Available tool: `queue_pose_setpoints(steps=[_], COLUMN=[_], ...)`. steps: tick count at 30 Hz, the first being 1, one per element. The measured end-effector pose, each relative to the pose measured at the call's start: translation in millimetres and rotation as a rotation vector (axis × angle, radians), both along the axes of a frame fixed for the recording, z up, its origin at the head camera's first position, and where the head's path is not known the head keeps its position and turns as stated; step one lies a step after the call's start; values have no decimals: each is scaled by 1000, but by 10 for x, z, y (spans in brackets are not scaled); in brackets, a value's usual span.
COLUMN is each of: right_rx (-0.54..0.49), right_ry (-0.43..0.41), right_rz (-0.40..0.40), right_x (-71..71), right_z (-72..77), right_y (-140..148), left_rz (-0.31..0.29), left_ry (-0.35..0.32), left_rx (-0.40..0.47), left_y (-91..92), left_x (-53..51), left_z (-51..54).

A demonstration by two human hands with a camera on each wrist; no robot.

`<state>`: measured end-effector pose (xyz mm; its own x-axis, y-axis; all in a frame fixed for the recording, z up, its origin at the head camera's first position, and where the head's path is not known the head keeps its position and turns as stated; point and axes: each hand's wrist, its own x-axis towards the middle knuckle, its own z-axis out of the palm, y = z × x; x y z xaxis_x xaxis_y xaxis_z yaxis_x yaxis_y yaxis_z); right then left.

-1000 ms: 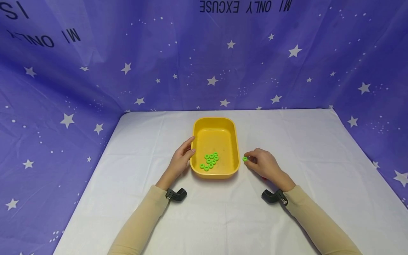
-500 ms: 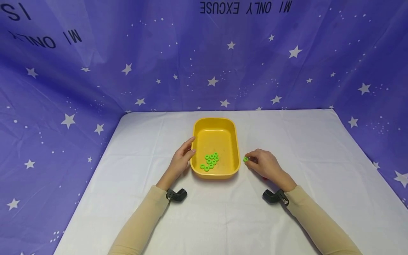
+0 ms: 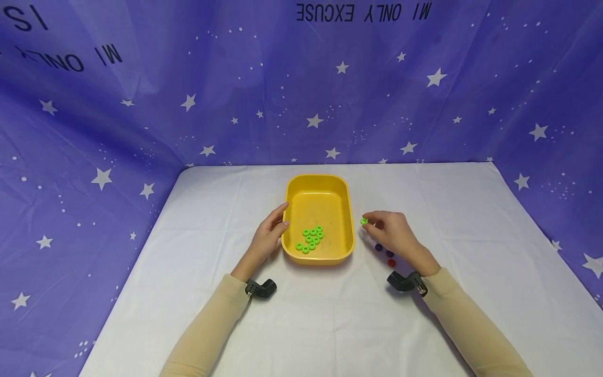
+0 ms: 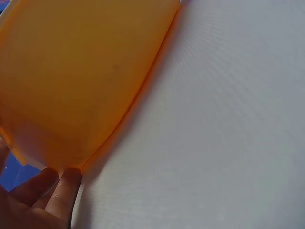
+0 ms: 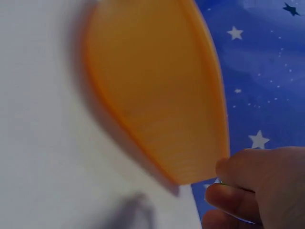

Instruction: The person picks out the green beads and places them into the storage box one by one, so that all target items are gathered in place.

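A yellow tray (image 3: 350, 230) lies on the white-covered table, with several green ring-shaped beads (image 3: 316, 240) grouped in its near part. My left hand (image 3: 266, 235) rests against the tray's left side, fingertips touching the wall and rim; in the left wrist view, its fingers (image 4: 69, 183) touch the outside of the orange-looking wall. Just right of the tray, my right hand (image 3: 392, 229) pinches one green ring-shaped bead (image 3: 364, 221) between thumb and finger. That bead is mostly hidden by the fingers in the right wrist view.
Two dark purple beads (image 3: 390, 254) and a red bead (image 3: 391, 263) lie on the table below my right hand. The hand may hide more. A purple star-patterned cloth (image 3: 235, 78) hangs behind and beside the table (image 3: 301, 324).
My right hand has moved slightly away from me, lifting the pinched green bead. The dark purple beads have come into view and the red one shows more. The left hand keeps still.
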<state>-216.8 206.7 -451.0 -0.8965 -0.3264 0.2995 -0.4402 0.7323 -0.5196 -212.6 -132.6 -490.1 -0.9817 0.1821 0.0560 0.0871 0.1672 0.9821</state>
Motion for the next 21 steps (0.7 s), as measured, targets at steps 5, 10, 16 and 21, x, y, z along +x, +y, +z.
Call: queue_pose_setpoints(steps=[5, 10, 16, 21], right_rx=[-36, -60, -60, -54], right_ry=[44, 54, 50, 17], right_rz=[10, 39, 86, 124], right_x=[-54, -83, -120, -137], right_z=[116, 235, 313, 339], right_y=[-106, -282, -512, -712], left_rz=[-7, -3, -8, 4], left_ry=[-3, -15, -67, -48], left_rx=[8, 13, -12, -12], left_y=[-8, -13, 5, 1], left_x=[4, 5, -25, -12], left_z=[8, 15, 10, 10])
